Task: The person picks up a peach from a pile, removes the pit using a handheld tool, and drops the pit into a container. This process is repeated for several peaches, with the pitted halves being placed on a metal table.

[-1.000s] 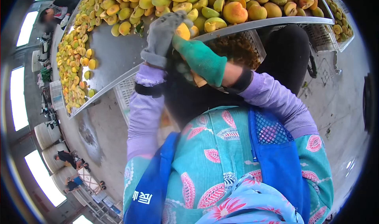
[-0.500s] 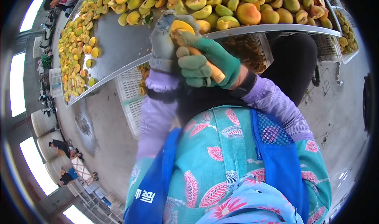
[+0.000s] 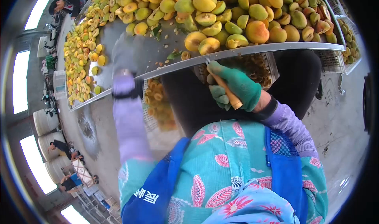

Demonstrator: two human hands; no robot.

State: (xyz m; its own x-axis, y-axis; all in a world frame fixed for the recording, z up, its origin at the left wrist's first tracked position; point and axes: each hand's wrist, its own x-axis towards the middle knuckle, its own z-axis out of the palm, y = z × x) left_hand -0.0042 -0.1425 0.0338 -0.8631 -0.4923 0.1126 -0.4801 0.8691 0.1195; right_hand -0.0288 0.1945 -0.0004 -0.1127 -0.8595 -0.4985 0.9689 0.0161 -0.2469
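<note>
My right hand, in a green glove, is closed around the wooden handle of a tool with a thin metal tip. The tip comes up to the front rim of the metal table. My left hand, in a grey glove, is over the table to the left, so smeared by motion that its fingers do not show. Just beyond the rim lie cut peach halves, with a fruit pit beside them. A large heap of whole and halved peaches covers the table's far side.
Below the table, a crate of brown pits stands between my knees, and a blurred heap of peach pieces is at my left. More peach halves line the table's left end. Several people, one a seated person, are farther left.
My hands have parted. The left moved left over the table, and the yellow peach piece that was between them is gone from there. The right hand moved lower right, still holding the tool.
</note>
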